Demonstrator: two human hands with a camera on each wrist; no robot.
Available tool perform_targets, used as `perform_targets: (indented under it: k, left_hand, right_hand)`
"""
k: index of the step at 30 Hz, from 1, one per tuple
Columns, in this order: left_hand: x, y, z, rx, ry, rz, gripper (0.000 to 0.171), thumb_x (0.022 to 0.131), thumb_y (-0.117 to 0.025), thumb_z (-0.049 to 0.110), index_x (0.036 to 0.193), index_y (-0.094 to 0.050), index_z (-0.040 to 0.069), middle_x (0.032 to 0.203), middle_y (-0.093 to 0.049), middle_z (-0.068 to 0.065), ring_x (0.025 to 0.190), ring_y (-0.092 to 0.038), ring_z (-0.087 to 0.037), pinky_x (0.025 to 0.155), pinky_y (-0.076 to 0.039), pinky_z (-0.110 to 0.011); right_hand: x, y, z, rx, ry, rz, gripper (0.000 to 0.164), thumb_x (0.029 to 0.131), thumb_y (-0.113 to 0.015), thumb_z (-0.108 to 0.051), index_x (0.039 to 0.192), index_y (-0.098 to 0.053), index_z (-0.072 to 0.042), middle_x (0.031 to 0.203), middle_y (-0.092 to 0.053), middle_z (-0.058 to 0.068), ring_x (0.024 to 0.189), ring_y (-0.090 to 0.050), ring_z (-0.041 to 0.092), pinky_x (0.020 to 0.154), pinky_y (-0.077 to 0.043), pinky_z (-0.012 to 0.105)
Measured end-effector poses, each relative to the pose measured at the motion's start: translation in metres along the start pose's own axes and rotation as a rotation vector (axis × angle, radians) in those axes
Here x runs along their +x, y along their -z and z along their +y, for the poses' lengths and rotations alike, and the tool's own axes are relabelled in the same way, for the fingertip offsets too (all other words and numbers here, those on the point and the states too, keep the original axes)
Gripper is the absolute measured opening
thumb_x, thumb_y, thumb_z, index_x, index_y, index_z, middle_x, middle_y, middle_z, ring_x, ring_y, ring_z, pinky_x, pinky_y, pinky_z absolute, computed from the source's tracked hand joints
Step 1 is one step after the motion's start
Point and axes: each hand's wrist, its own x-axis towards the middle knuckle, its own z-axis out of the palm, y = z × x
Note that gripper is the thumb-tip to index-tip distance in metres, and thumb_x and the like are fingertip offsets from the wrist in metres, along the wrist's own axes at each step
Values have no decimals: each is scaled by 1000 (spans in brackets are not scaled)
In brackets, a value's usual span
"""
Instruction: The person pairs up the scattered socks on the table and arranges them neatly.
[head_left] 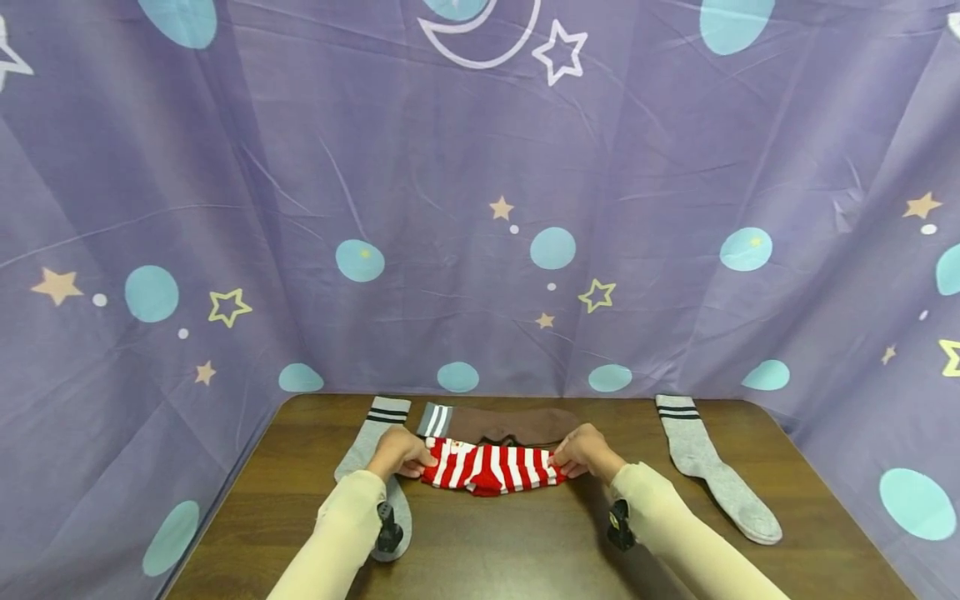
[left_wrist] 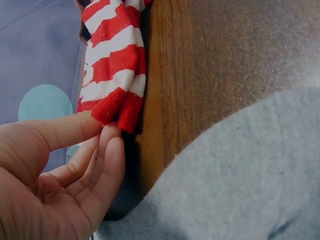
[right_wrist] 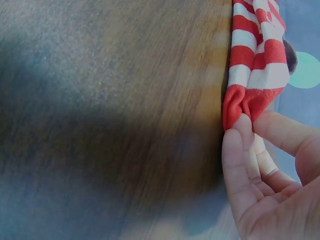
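A red and white striped sock (head_left: 501, 468) is stretched sideways between both hands, above the wooden table. My left hand (head_left: 403, 452) pinches its left end between thumb and fingers; the left wrist view shows that red end (left_wrist: 107, 107) folded in two layers. At the other end my right hand (head_left: 587, 452) pinches the red tip (right_wrist: 250, 102), which bunches at the fingertips. Just behind the striped sock lies a brown sock (head_left: 517, 423) with a grey, white-striped cuff. A grey sock (head_left: 388, 517) with black bands runs beneath my left forearm, partly hidden by it.
Another grey sock (head_left: 701, 458) with black bands lies flat on the right side of the wooden table (head_left: 480, 550). A purple curtain (head_left: 450, 208) with stars and blue spots hangs along the table's back edge and both sides.
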Motion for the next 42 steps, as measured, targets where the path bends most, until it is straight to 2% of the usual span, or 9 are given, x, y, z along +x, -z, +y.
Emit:
perform_targets:
  k: [9, 14, 21, 29, 36, 42]
  left_hand:
    - [-2, -2, 9, 90, 6, 26, 25, 71, -85, -7, 72, -60, -1, 54, -61, -7, 46, -58, -10, 52, -58, -24]
    - [-3, -3, 7, 76, 9, 32, 26, 72, -85, -6, 72, -60, 0, 53, -59, -4, 47, -56, -9, 53, -58, -23]
    - [-3, -9, 1, 83, -24, 43, 27, 72, -84, -6, 71, -58, 1, 52, -56, -1, 46, -55, -8, 52, -57, -22]
    - [-2, -9, 1, 108, -13, 101, 26, 70, -84, -6, 71, -58, 0, 52, -57, -3, 47, -57, -11, 50, -57, -24]
    - [-6, -9, 8, 225, -65, 140, 27, 67, -87, -1, 72, -61, 0, 56, -67, -7, 47, -63, -14, 50, -57, -25]
    - [-8, -8, 10, 321, -82, 165, 27, 67, -88, 3, 70, -61, 1, 54, -65, -5, 45, -62, -12, 48, -55, -22]
  right_hand:
    - [-6, 0, 0, 4, 1, 9, 5, 76, -78, 8, 76, -72, 7, 63, -70, 5, 51, -60, 14, 53, -59, 33]
    - [-6, -1, 2, 5, 2, 9, 5, 77, -77, 8, 76, -73, 7, 64, -71, 6, 52, -60, 14, 53, -59, 33]
    - [-9, -3, 4, 6, -6, 11, 4, 77, -76, 10, 75, -72, 9, 61, -70, 6, 49, -59, 13, 50, -57, 29]
    - [-9, -4, -2, -60, 1, 61, 8, 76, -80, 6, 73, -73, 6, 61, -69, 7, 49, -61, 14, 53, -60, 34]
    - [-3, -5, -4, -69, 0, 72, 7, 75, -80, 7, 73, -74, 7, 60, -70, 8, 48, -60, 14, 51, -60, 33]
    - [1, -6, -8, -152, -42, 105, 16, 71, -87, 2, 68, -72, 4, 54, -65, 5, 46, -61, 13, 51, -60, 32]
